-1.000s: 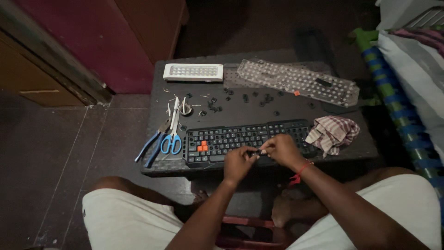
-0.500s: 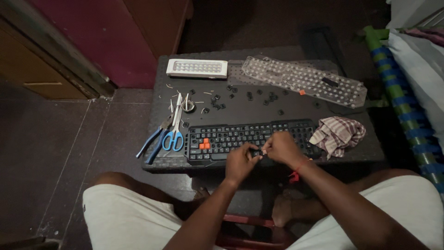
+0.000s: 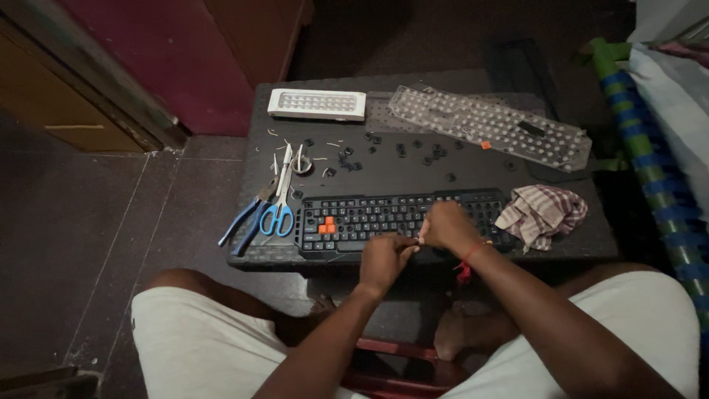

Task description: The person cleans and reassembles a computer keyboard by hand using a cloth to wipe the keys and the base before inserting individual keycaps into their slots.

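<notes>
- The black keyboard (image 3: 399, 222) lies along the near edge of a dark low table (image 3: 413, 166), with a cluster of orange keys at its left part.
- The left hand (image 3: 384, 260) sits at the keyboard's near edge, fingers curled narrow and pinched together with those of the other hand.
- The right hand (image 3: 447, 227) rests on the keyboard's right-centre, fingers bent close; something small may be pinched between the two hands, but the dim view does not show it clearly.
- Blue-handled scissors (image 3: 281, 203) and blue-handled pliers (image 3: 247, 218) lie just left of the keyboard.
- A striped cloth (image 3: 543, 213) lies at its right end.
- Loose black keycaps (image 3: 399, 151) are scattered farther back, near a clear keyboard membrane sheet (image 3: 491, 125) and a white rectangular lamp (image 3: 317, 104).
</notes>
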